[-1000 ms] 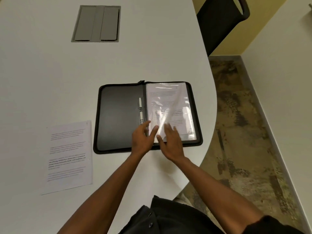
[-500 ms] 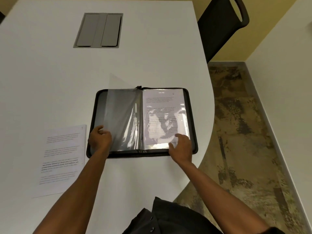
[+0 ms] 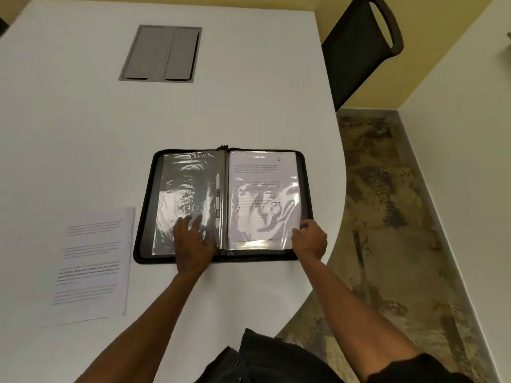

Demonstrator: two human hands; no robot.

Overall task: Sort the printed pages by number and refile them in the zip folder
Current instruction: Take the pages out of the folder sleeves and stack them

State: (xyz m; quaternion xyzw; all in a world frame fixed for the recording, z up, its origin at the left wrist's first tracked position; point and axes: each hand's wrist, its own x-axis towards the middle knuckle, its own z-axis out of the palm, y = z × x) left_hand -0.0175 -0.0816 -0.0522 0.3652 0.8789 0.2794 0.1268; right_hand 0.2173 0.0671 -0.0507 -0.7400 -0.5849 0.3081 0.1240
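Forearms reach in from the near edge of the white table point(image 3: 249, 106), one to each half of the open zip folder point(image 3: 143, 217). The left hand point(image 3: 193, 241) lies flat, fingers spread, pressing the empty clear sleeve point(image 3: 185, 194) down onto the folder's left half. The right hand point(image 3: 311, 240) sits at the lower outer corner of the right-hand sleeve, fingers curled; it seems to pinch the sleeve's edge, though glare on the plastic leaves that uncertain. Inside that sleeve a printed page point(image 3: 262, 178) shows, with a small mark near its top corner that may be its number, too faint to read. A pen point(image 3: 217, 189) sits in a loop by the spine. Left of the folder, apart from it, a loose printed page point(image 3: 91, 264) lies face up on the table.

The step in hand looks like leafing through the sleeves to get at the pages. Next would call for lifting or opening the right sleeve at its edge without creasing the sheet, then checking its number.

Farther off, a grey cable hatch point(image 3: 161, 53) is set in the tabletop, and a black chair point(image 3: 359, 45) stands beyond the curved edge.
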